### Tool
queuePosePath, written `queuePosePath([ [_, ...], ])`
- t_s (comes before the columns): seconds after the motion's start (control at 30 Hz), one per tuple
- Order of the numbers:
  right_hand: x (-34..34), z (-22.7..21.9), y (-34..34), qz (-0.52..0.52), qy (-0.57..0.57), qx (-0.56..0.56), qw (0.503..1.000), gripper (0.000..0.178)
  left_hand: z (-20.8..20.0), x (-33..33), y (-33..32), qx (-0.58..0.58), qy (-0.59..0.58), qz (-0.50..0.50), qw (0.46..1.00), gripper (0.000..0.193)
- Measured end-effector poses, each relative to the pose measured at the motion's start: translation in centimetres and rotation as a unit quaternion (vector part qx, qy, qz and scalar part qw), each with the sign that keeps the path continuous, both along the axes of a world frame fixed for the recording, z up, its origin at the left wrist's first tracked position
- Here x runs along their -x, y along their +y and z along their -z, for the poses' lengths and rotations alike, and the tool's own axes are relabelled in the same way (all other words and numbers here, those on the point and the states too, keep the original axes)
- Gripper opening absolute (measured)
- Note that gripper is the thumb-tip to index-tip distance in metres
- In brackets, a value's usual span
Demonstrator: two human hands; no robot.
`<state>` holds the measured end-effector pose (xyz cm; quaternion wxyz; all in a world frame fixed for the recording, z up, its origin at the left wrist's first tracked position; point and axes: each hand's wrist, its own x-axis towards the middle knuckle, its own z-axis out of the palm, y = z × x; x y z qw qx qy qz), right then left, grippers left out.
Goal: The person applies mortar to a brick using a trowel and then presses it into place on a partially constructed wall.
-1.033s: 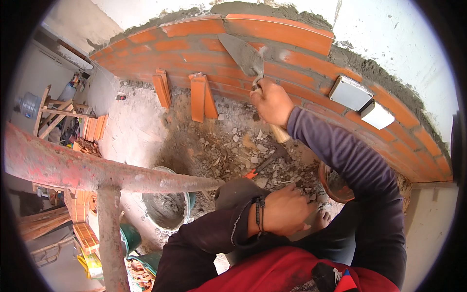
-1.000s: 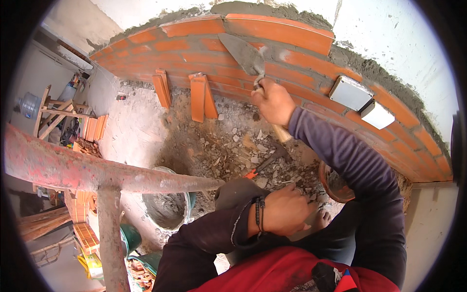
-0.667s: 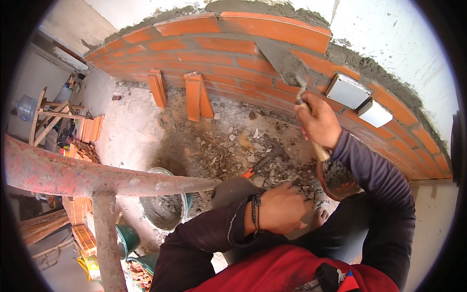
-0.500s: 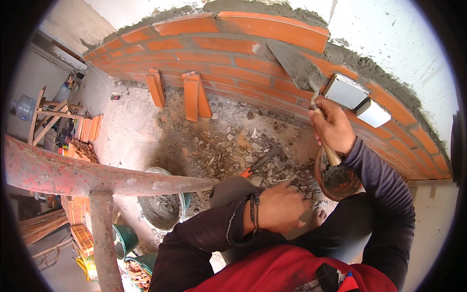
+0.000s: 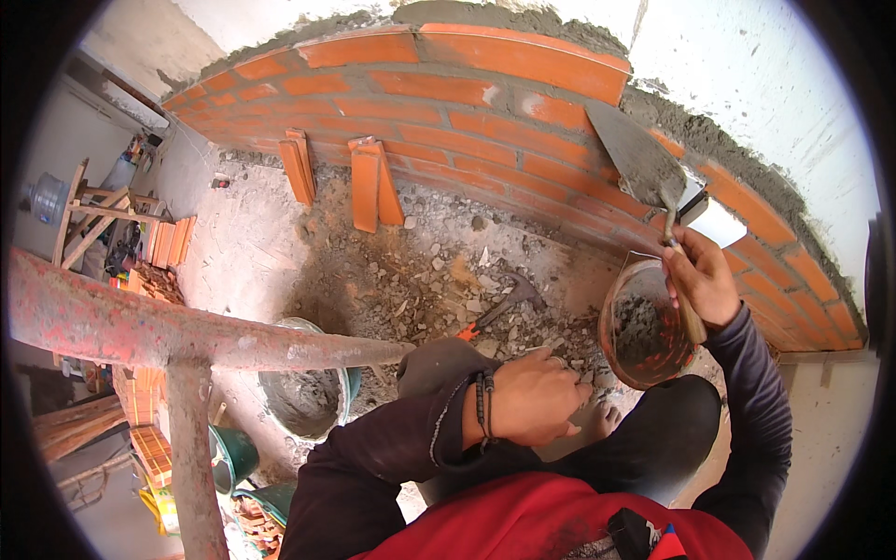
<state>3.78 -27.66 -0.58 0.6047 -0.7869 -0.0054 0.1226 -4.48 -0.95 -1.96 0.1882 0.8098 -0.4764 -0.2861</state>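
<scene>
My right hand (image 5: pixel 705 280) is wrapped around the wooden handle of a pointed trowel (image 5: pixel 642 157). The trowel's grey, mortar-smeared blade is raised in front of the brick wall (image 5: pixel 485 131), and part of it covers a white electrical box (image 5: pixel 715 222). Below this hand sits a round bucket (image 5: pixel 611 327) with grey mortar (image 5: pixel 638 329) inside. My left hand (image 5: pixel 534 399), with a dark bracelet at the wrist, hangs loosely over my knee. Its fingers are slightly bent and apart, and I see nothing in them. Fresh mortar (image 5: pixel 719 140) lines the wall's top edge at the right.
A hammer (image 5: pixel 509 301) lies among rubble on the floor. Loose bricks (image 5: pixel 367 187) lean against the wall. A reddish metal bar (image 5: pixel 187 331) crosses the left side, above a second mortar bucket (image 5: pixel 308 397). Farther left are a wooden frame (image 5: pixel 93 215) and a green bucket (image 5: pixel 233 457).
My right hand has moved the trowel to the right and slightly down, so its blade now overlaps the electrical box and more of the right bucket shows. My left hand has barely moved.
</scene>
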Motion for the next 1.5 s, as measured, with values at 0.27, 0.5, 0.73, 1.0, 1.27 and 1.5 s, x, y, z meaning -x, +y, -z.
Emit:
queuePosePath([
  [0.27,2.5,-2.6,1.1,-0.039,-0.138,0.124,0.982,0.016,0.2,0.1,-0.4,0.005,-0.016,-0.002,1.0,0.045],
  [0.5,-7.0,0.1,12.0,-0.097,-0.195,0.117,0.969,0.03,0.2,-0.1,-1.6,-0.004,-0.014,-0.001,1.0,0.046],
  [0.73,-11.9,2.1,18.0,-0.063,-0.23,0.108,0.965,0.035,-1.0,0.6,0.0,-0.002,-0.024,-0.014,1.0,0.048],
  [1.0,-6.4,0.2,8.3,-0.132,-0.15,0.193,0.961,0.025,-0.7,-0.2,0.7,0.013,-0.036,-0.015,0.999,0.048],
  [1.27,1.9,-5.4,-9.3,-0.184,-0.287,0.476,0.81,0.017,-1.9,-0.5,-0.3,0.028,0.0,-0.02,0.999,0.053],
  [1.5,4.1,-5.6,-17.2,-0.233,-0.17,0.712,0.64,0.018,-2.5,-1.0,-2.8,0.002,0.022,-0.001,1.0,0.051],
])
